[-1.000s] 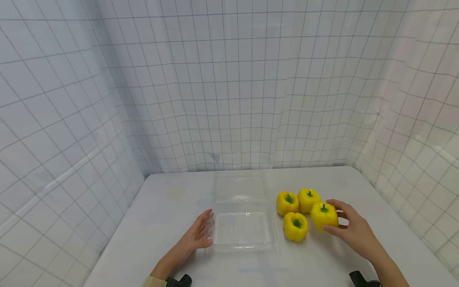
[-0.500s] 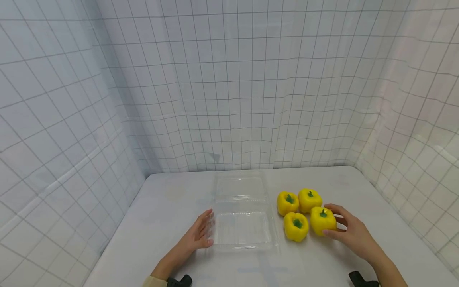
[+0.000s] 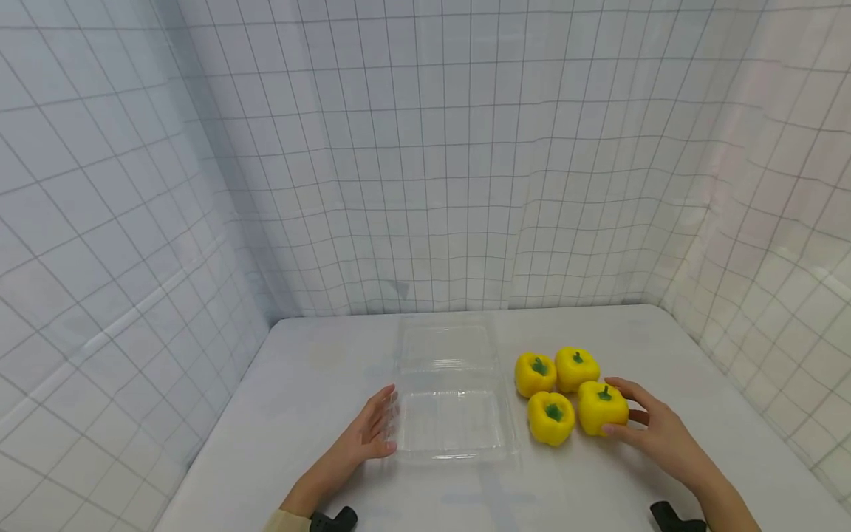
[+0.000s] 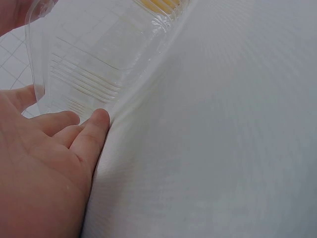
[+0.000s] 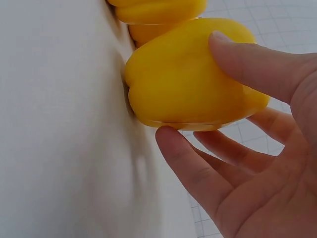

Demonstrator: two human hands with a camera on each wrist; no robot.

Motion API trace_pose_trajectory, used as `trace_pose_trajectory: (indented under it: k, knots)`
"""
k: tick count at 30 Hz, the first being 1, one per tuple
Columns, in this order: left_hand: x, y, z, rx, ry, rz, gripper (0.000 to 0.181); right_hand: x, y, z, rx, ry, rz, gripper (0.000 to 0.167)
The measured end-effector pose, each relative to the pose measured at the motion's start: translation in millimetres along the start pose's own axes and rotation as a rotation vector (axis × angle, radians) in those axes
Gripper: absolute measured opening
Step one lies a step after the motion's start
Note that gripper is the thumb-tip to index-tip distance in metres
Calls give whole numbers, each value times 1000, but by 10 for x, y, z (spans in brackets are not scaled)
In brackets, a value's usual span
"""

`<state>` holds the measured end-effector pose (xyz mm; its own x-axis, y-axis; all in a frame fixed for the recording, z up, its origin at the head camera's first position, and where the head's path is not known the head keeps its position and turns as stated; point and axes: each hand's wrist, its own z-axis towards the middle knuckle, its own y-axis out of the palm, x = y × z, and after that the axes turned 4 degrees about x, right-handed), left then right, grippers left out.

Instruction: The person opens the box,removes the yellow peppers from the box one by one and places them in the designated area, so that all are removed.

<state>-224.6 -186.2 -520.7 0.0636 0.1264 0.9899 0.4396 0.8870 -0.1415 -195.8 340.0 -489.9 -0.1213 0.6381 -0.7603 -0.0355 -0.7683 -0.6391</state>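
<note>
On the white table, a clear plastic clamshell box [image 3: 452,425] lies with its lid [image 3: 447,343] folded back flat. My left hand [image 3: 362,437] rests against the box's left side, thumb near the front corner and fingers along the wall, as the left wrist view also shows [image 4: 54,148]. At the right, my right hand [image 3: 658,436] holds a yellow bell pepper [image 3: 601,411] with a green stem. The right wrist view shows the thumb over this pepper [image 5: 188,74] and the fingers under its other side; its base appears to meet the tabletop.
Three more yellow bell peppers stand between the box and my right hand: one in front [image 3: 550,419], one behind it [image 3: 535,374] and one at the back [image 3: 577,369]. White gridded curtains [image 3: 425,185] enclose the table's back and sides.
My right hand has lowered the yellow bell pepper slightly, beside the other peppers, and still has its fingers around it. The left hand and the box have stayed in place.
</note>
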Motion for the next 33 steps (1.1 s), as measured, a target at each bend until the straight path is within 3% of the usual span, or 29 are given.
trace_pose_trajectory:
  k: [7,25,33]
  knots:
    - [10,-6,20,0,-2,9,90,17,-37,7,-34,29,71,81]
    - [-19,9,8,-9,0,-7,91,29,30,33,-76,103,127,82]
    - [-5,2,11,-8,1,-8,90,37,49,36,-33,44,89,80]
